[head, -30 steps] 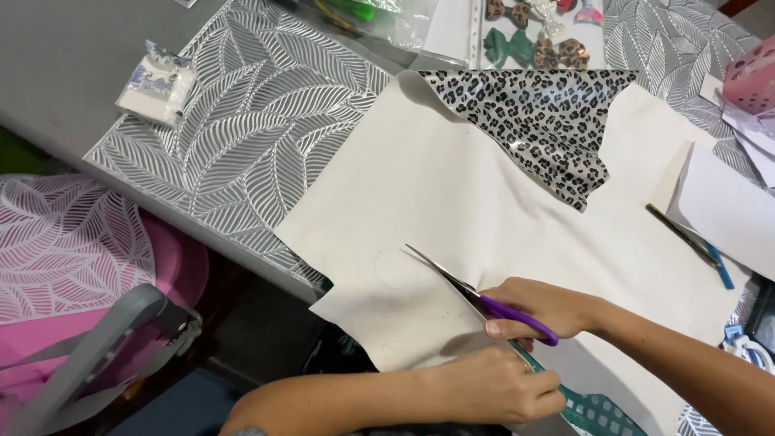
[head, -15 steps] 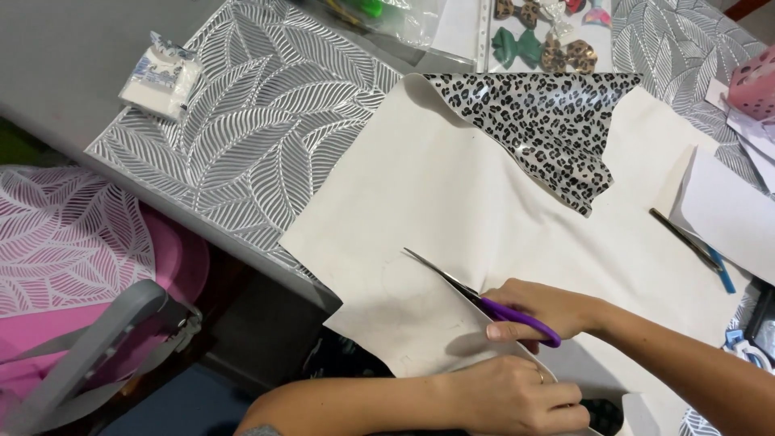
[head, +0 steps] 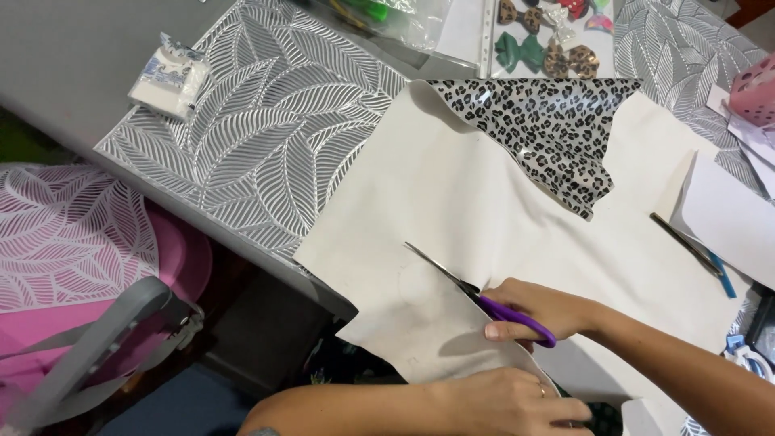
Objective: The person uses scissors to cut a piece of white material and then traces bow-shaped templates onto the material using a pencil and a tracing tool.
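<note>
I see grey table point(head: 73, 56): leaf-pattern mat point(head: 266, 145), small white packet point(head: 169, 77), cream sheet point(head: 484, 234) overhanging edge, pen point(head: 694, 254).

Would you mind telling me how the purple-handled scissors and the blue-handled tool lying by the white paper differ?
The purple-handled scissors are gripped in the right hand, blades open over the cream sheet; the blue-handled tool lies untouched, closed, beside the white paper. The scissors point up-left; the tool points down-right along the sheet's edge. Both are slim with dark metal.

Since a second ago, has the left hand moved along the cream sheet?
Yes. The left hand has slid toward the right of the view, along the cream sheet's near edge, ending under the purple-handled scissors rather than left of them.
</note>
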